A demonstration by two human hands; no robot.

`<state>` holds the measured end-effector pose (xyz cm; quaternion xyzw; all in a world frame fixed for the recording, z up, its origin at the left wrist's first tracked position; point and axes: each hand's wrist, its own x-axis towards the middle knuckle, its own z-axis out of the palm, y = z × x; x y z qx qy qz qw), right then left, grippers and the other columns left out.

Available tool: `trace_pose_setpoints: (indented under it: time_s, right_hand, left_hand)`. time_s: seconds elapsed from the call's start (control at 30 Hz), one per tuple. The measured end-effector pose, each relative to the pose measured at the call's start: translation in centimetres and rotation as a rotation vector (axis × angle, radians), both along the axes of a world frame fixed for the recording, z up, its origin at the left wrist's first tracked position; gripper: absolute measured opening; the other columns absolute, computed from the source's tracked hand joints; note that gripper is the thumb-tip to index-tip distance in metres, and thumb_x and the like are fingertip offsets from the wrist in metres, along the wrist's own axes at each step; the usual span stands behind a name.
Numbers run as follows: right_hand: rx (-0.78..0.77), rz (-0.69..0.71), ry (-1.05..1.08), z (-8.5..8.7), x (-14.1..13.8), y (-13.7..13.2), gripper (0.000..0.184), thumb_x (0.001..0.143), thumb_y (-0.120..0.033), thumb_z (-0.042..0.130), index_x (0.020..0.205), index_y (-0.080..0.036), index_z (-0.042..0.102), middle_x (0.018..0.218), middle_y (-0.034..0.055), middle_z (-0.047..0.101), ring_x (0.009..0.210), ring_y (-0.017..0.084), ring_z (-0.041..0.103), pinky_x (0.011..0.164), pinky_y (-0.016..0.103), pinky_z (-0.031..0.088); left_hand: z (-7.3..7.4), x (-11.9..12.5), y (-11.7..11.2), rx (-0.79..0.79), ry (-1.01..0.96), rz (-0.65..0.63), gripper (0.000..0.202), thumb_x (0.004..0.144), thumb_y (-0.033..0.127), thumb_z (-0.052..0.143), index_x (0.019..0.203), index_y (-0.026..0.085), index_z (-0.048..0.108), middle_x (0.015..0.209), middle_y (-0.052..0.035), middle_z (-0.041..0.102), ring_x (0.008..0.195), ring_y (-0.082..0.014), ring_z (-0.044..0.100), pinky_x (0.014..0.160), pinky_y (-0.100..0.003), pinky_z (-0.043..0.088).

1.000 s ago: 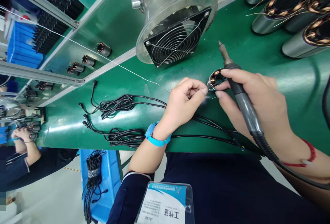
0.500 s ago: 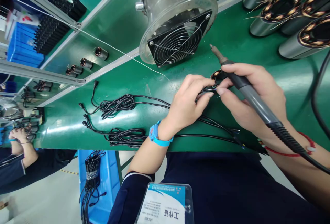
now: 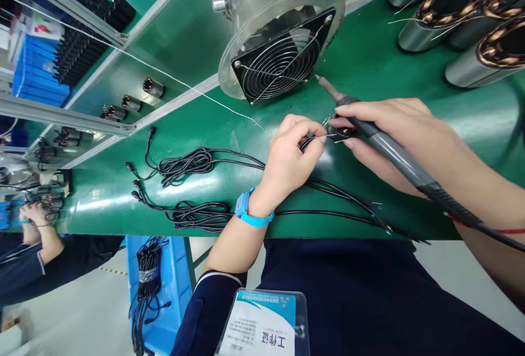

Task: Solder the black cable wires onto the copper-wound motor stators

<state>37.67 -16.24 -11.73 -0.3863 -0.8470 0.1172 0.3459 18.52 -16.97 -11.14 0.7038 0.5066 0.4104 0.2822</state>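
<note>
Soldering iron (image 3: pixel 385 148): grey handle, dark ribbed collar, thin metal tip pointed up-left toward fan (image 3: pixel 279 55). Lay across right hand (image 3: pixel 394 132), gripped under curled fingers, cord trailing off right. Thin black wire (image 3: pixel 311 140) pinched between left hand (image 3: pixel 291 156) thumb and forefinger, just beside right fingertips, above green bench (image 3: pixel 197 126). Left wrist bent, blue wristband (image 3: pixel 250 211) on. Small part between hands mostly hidden. Coiled black cables (image 3: pixel 188 162) lay left, well apart.

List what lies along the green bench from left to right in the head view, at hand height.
Coiled black cables → left hand → thin wires pinched between both hands → right hand gripping the soldering iron.
</note>
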Motion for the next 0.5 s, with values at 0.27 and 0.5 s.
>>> trace_pose_setpoints:
  time_s: [0.27, 0.5]
  right_hand:
    - [-0.081, -0.195, 0.035, 0.0, -1.2, 0.3, 0.033, 0.098, -0.033, 0.05, 0.129, -0.024, 0.051, 0.101, 0.0014, 0.068, 0.102, 0.022, 0.062, 0.09, 0.045, 0.051]
    - [-0.15, -0.229, 0.067, 0.4, -0.9, -0.5, 0.04, 0.097, -0.04, 0.051, 0.134, -0.023, 0.051, 0.107, 0.003, 0.069, 0.112, 0.026, 0.061, 0.1, 0.057, 0.049]
  left_hand:
    - [-0.3, 0.0, 0.5, -0.12, -0.126, 0.046, 0.01, 0.079, 0.006, 0.064, 0.075, 0.015, 0.066, 0.081, 0.0003, 0.062, 0.071, -0.0067, 0.053, 0.063, -0.02, 0.043]
    - [-0.6, 0.0, 0.3, -0.087, -0.101, 0.033, 0.008, 0.083, 0.01, 0.062, 0.077, 0.016, 0.064, 0.083, -0.0002, 0.061, 0.074, -0.0073, 0.054, 0.063, -0.021, 0.043]
